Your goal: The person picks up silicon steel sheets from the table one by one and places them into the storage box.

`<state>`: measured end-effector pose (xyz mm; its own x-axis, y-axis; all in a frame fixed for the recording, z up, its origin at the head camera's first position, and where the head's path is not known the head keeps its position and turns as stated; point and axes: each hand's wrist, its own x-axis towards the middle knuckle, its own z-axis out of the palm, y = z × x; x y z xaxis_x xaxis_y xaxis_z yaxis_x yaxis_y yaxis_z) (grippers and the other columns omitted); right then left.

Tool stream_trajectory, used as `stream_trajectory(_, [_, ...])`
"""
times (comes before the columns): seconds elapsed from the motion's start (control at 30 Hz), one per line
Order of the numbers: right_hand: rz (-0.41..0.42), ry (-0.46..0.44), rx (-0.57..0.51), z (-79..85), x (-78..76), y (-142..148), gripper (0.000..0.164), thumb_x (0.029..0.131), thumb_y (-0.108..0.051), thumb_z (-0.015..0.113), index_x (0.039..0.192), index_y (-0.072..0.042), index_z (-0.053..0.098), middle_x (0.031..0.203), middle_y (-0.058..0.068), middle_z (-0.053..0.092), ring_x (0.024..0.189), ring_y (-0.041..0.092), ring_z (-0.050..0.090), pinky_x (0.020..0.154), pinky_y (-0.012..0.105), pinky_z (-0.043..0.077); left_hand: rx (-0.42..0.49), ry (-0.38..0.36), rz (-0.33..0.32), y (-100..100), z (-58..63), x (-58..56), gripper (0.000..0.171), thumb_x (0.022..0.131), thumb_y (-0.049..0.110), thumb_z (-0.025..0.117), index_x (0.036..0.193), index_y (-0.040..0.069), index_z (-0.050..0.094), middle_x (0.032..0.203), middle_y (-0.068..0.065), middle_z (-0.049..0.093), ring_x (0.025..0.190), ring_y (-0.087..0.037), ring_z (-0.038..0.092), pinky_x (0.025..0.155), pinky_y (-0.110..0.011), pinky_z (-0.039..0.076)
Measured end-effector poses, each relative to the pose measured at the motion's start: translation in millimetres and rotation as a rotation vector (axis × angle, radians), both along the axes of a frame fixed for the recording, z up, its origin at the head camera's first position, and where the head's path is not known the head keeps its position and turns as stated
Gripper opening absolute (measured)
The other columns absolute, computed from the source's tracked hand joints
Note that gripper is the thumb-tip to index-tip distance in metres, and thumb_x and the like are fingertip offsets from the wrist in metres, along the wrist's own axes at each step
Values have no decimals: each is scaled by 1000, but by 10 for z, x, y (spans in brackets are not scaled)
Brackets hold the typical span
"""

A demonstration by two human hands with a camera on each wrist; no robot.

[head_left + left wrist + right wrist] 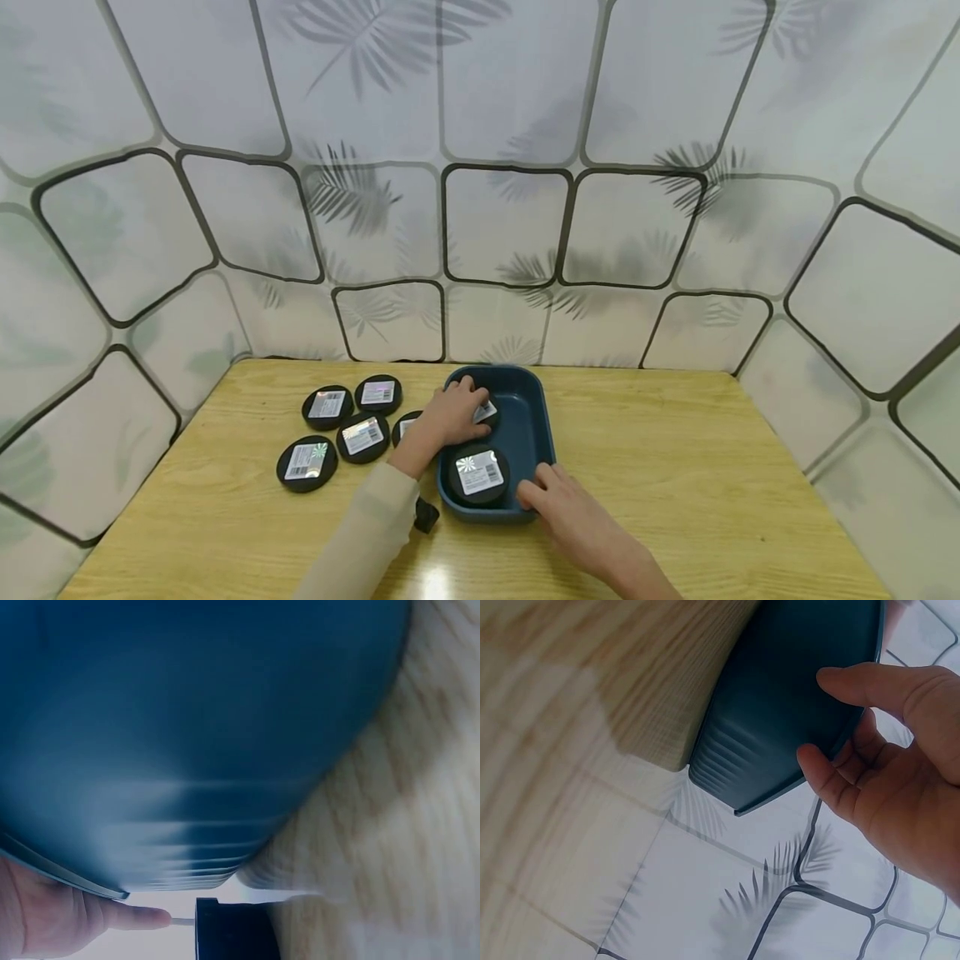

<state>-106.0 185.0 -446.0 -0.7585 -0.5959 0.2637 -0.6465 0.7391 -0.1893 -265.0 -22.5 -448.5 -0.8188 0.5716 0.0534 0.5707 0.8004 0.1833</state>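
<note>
A dark blue plastic bin [525, 417] stands on the table. My left hand [453, 415] reaches over its left wall and grips a flat round black container [487, 412] with a white label, partly hidden under the fingers. Nearer to me in the bin lies another round black container [478, 477], label up. My right hand [564, 512] holds the bin's near right corner. In the right wrist view the thumb of that hand [907, 742] lies on the bin's outer wall [780, 712], with fingers curled at the rim.
Several more round black containers [363, 437] lie label up on the wooden table [660, 467], left of the bin. One of them [405, 423] sits close to the bin, partly behind my left hand. A patterned curtain [502, 225] surrounds the table's back and sides.
</note>
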Motion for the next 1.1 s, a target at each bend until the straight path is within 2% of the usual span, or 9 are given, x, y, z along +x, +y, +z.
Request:
stream_trajectory(0.13, [-8, -29, 6, 24, -5, -3, 37, 78, 9, 73, 89, -22, 54, 83, -9, 37, 75, 7, 35, 67, 21, 36, -16, 27, 3, 3, -7, 4, 38, 88, 36, 74, 117, 15, 63, 113, -14, 54, 104, -32, 52, 85, -54, 45])
stream_trajectory(0.3, [-15, -64, 8, 38, -4, -5, 35, 81, 8, 72, 89, -22, 55, 83, -10, 37, 75, 7, 35, 67, 20, 36, -21, 27, 11, 0, -15, 10, 37, 88, 35, 73, 118, 15, 63, 114, -14, 54, 104, -33, 51, 84, -54, 45])
stream_trajectory(0.77, [7, -40, -17, 30, -4, -5, 36, 79, 8, 73, 88, -21, 54, 84, -9, 36, 75, 7, 35, 67, 21, 35, 34, 16, -25, -11, -34, -34, 36, 86, 33, 77, 114, 15, 63, 112, -12, 54, 104, -31, 50, 82, -54, 46])
stream_trajectory(0.93, [-2, -62, -16, 25, -4, 7, 35, 80, 8, 73, 89, -21, 54, 84, -9, 37, 76, 7, 36, 68, 21, 36, 169, 47, -50, -75, -25, -27, 30, 92, 30, 71, 115, 13, 64, 112, -11, 54, 102, -29, 52, 83, -52, 47])
stream_trajectory(1.1, [1, -57, -26, 36, -21, 33, 35, 79, 8, 73, 88, -21, 55, 84, -9, 37, 76, 7, 37, 69, 21, 38, 344, 103, -58, -225, 120, 51, 26, 97, 23, 65, 119, 10, 63, 116, -13, 55, 106, -31, 55, 88, -50, 48])
